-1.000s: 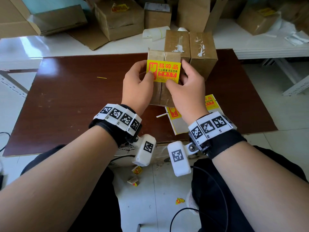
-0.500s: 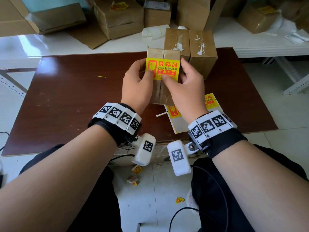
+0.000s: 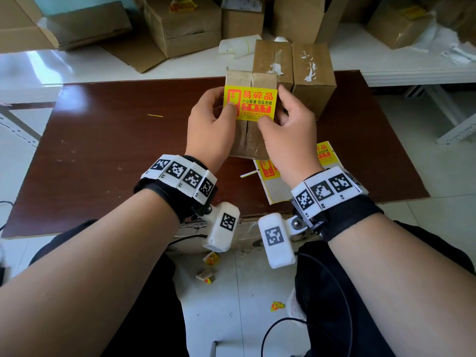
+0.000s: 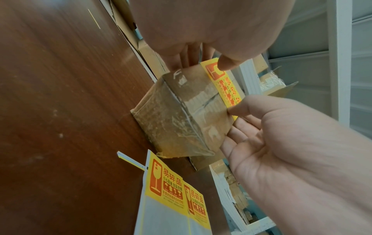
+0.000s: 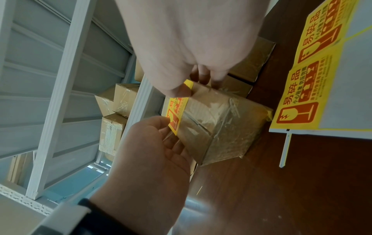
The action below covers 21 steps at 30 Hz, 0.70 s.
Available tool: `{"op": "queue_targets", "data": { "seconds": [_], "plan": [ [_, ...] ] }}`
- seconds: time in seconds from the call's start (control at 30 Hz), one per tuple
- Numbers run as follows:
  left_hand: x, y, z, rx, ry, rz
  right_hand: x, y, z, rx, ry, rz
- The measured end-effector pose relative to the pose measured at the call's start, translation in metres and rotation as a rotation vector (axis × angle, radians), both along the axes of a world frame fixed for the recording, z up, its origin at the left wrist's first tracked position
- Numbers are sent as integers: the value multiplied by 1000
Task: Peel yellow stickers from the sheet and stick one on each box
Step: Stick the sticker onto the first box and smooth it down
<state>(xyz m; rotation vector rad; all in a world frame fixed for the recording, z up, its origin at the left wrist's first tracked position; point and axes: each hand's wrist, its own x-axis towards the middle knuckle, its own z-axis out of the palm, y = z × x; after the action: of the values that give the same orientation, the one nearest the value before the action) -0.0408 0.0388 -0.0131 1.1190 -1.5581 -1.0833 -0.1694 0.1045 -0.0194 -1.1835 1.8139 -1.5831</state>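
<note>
While pressed flat on the box (image 3: 247, 140) by both thumbs, sticker (image 3: 251, 103) nearly stuck; left hand (image 3: 210, 130) and right hand (image 3: 291, 135) clasping box on table (image 3: 103, 150). Left: two bare boxes (image 3: 293, 70), sheet (image 3: 278, 181) half full.

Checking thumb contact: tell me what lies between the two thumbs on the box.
In the head view, only the yellow sticker on the box: left hand thumb on its left part, right hand thumb at its lower edge.

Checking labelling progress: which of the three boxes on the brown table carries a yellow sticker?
The nearest box, held between both hands, with the yellow sticker on its top. The two boxes behind it show only tape.
</note>
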Motion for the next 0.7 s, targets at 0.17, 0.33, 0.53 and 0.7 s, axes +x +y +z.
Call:
{"op": "queue_targets", "data": {
  "seconds": [0.17, 0.33, 0.53, 0.7],
  "plan": [
    [0, 0, -2, -4, -8, 0, 0, -1, 0, 12, -6, -18],
    [2, 3, -6, -98, -98, -54, 2, 2, 6, 2, -54, -44],
    [3, 3, -4, -130, -137, -79, 6, 2, 8, -19, -56, -57],
    [3, 1, -3, -83, -106, -81, 7, -2, 4, 0, -63, -68]
  ]
}}
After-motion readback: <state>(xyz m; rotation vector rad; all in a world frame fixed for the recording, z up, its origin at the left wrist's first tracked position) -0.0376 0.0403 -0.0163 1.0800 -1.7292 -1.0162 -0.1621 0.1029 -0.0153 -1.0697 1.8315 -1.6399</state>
